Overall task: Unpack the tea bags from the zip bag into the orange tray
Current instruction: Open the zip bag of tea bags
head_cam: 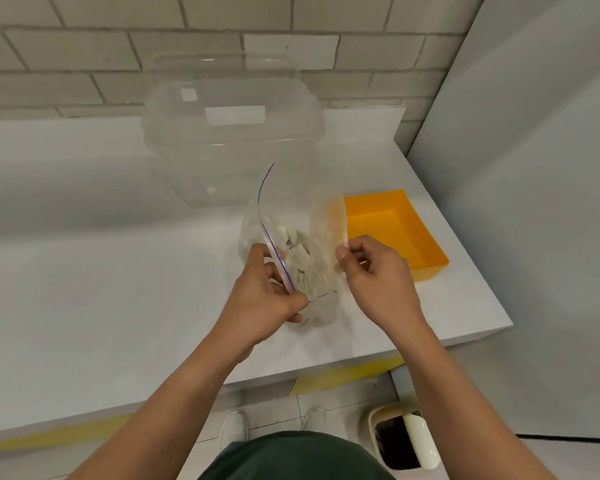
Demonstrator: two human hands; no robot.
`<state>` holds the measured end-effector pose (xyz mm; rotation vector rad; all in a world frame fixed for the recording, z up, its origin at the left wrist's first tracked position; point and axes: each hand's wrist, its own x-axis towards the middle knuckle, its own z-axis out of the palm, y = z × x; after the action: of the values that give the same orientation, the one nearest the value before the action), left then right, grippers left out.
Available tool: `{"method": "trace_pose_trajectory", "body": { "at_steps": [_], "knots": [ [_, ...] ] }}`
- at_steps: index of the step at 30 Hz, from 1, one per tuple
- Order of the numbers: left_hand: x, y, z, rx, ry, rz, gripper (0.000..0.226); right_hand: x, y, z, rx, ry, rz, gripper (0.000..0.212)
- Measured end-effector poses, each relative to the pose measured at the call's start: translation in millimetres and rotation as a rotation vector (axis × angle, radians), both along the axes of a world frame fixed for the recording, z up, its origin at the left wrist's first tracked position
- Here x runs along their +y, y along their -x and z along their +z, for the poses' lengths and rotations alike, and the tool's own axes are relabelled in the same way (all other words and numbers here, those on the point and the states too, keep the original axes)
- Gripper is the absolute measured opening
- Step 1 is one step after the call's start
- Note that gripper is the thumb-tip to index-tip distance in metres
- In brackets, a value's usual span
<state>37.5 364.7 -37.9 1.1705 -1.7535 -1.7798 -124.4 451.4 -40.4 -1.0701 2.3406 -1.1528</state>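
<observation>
Tea bags (303,268) sit heaped inside the zip bag (323,223). The left hand (264,292) and right hand (374,271) each pinch one lip, holding its mouth apart over the worktop (118,271). Best to keep the mouth wide, then tip it toward the orange tray (395,226) just beside it. No writing is readable.

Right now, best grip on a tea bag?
Probably from above, through the open zip bag: left hand and right hand hold its lips apart, and the topmost tea bag pokes a pale end up toward the opening. Pinch that end.
</observation>
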Motion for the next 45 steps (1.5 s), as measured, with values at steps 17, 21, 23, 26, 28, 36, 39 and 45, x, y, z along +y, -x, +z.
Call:
{"method": "trace_pose_trajectory", "body": {
  "at_steps": [17,21,23,26,28,36,39,45],
  "knots": [
    [-140.0,28.5,47.5,-0.733,1.267,-0.363,0.061,-7.7,-53.2,8.6,0.054,-0.001,0.171,0.034],
    [-155.5,25.5,46.3,-0.598,1.09,-0.372,0.077,-23.7,-36.5,13.0,0.16,0.052,0.034,0.038],
    [-160.6,20.6,48.3,-0.438,0.99,-0.255,0.072,-37.2,-21.9,22.4,0.33,0.124,-0.087,0.037],
    [-159.6,7.8,51.9,-0.136,0.527,-0.057,0.045,-48.9,-7.6,38.0,0.388,0.181,-0.219,0.03],
    [-151.5,-2.5,48.2,0.076,0.094,-0.021,0.021,-51.2,-5.1,34.4,0.281,0.098,-0.215,0.027],
    [-133.8,-29.6,-1.8,0.147,-0.652,-0.109,0.014,-69.6,-21.2,-19.9,-0.514,0.211,-0.355,0.041],
    [-130.4,-31.8,-15.7,-0.02,-0.417,-0.206,0.017,-71.3,-26.6,-23.1,-0.532,0.226,-0.386,0.025],
    [-130.2,-36.1,-33.4,-0.041,0.024,-0.319,0.043,-46.6,-37.1,-34.5,-0.331,0.21,0.003,0.052]
  ]
}}
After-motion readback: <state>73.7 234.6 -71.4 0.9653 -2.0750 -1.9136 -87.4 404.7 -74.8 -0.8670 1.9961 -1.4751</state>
